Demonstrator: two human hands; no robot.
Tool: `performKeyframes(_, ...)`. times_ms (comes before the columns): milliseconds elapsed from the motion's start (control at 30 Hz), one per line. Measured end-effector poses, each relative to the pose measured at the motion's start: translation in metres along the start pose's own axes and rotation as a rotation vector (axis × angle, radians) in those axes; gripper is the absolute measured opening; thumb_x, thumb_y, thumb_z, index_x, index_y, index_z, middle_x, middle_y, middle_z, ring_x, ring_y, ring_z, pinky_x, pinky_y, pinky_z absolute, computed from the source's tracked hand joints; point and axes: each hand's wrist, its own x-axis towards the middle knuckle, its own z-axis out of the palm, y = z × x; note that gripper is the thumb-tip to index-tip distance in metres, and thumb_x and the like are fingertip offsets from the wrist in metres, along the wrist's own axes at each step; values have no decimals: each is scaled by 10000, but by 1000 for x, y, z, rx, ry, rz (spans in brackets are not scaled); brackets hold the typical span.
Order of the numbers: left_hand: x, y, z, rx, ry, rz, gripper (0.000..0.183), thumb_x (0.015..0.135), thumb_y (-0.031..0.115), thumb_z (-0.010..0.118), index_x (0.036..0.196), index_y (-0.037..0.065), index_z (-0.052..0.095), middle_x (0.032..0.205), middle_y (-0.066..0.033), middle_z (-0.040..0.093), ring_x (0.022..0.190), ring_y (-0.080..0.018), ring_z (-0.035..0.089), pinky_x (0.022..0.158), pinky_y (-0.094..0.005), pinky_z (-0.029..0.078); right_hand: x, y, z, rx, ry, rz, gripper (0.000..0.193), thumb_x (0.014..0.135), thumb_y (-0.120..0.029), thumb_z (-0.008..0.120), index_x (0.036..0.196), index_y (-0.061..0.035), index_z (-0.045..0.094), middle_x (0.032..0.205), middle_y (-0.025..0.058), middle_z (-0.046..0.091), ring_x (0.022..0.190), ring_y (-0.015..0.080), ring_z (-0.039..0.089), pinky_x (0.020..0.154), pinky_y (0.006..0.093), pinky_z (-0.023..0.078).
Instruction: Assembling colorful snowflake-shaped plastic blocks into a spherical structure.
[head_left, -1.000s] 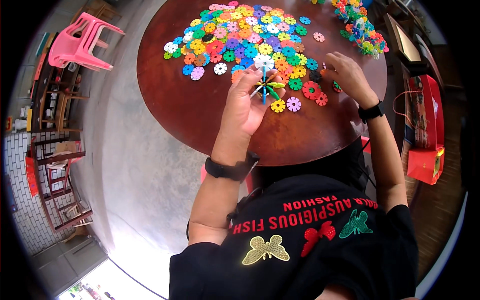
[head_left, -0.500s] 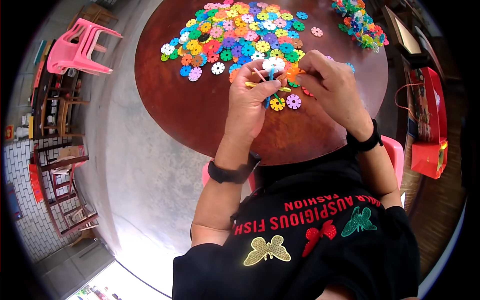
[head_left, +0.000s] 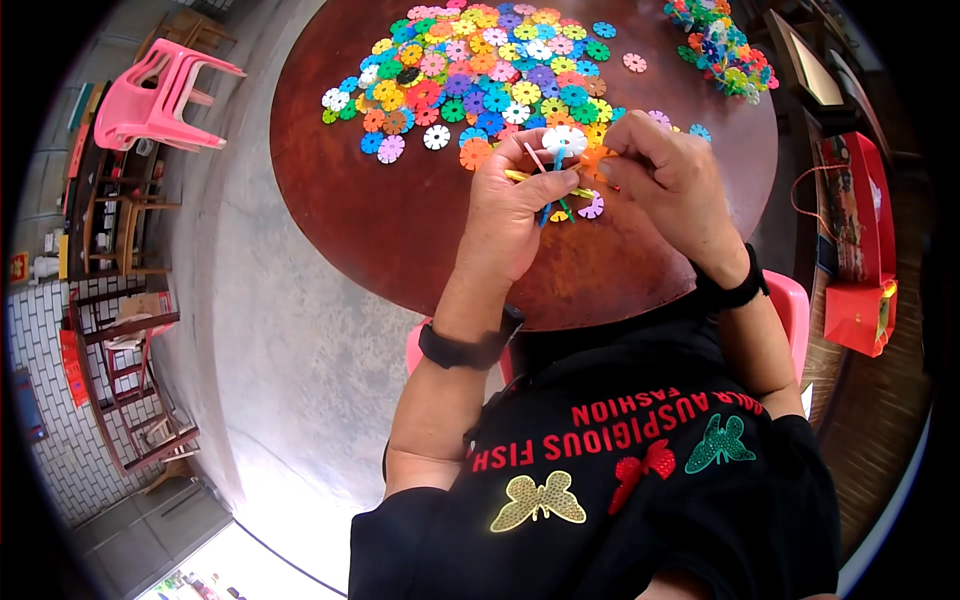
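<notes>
Left hand (head_left: 515,205): clenched around a small cluster of interlocked snowflake discs (head_left: 556,170), thin edges sticking out like spokes past the thumb; a white disc tops it.
Right hand (head_left: 668,175): fingertips pinched on an orange disc (head_left: 598,160), pressed against the cluster's 3 o'clock side.
Key relation: orange disc lies just right of the cluster, touching it; the cluster's longest spoke, a yellow edge, runs roughly 9 to 3 o'clock. Right hand is nearer the orange disc; left only steadies.
Cluster location: above the round brown table (head_left: 400,220), near its centre, at 6 o'clock from the loose pile.
Slot alignment: cannot tell, fingers cover the joint.
Loose pile of coloured discs (head_left: 470,75): spread flat at 12 o'clock from the hands, nearest pieces just beside the fingertips.
Purple disc (head_left: 592,208): flat on the table under the hands, partly hidden.
Finished disc assembly (head_left: 722,50): 1 o'clock, table's far right edge, well apart.
In the way: nothing between the two hands; the thumbs crowd the joint.
Surroundings: pink plastic chairs (head_left: 160,95) at 10 o'clock on the floor, red bag (head_left: 860,270) at 3 o'clock.
</notes>
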Motion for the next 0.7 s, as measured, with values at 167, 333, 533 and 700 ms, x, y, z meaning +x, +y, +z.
performKeyframes(167,-3,-5,3,53,64,20,259,830,-15,607,1083,-38,554,974,-111,636,875,-226,664,738,-347,560,-4,3,4,-42,2,-34,123,750,-18,632,795,-15,518,641,122,572,567,268,590,505,342,435)
performKeyframes(333,-3,-4,4,32,65,4,306,827,-34,604,1122,-54,527,997,-117,629,856,-224,661,773,-349,550,-6,5,14,48,-11,15,113,756,-19,628,803,-15,525,671,133,591,606,296,606,528,359,448)
performKeyframes(533,-2,-7,7,36,116,83,425,801,-59,615,1199,-62,464,1008,-107,611,905,-206,636,783,-350,544,0,8,13,1,38,-47,129,759,-41,636,781,-5,514,659,138,592,592,285,600,519,354,442)
performKeyframes(700,-2,9,-3,-52,-175,-231,370,846,-5,567,1207,-27,486,1026,-75,603,933,-186,624,820,-339,526,6,19,-18,70,-218,82,139,745,-63,633,755,-2,509,633,127,573,545,284,556,505,345,424)
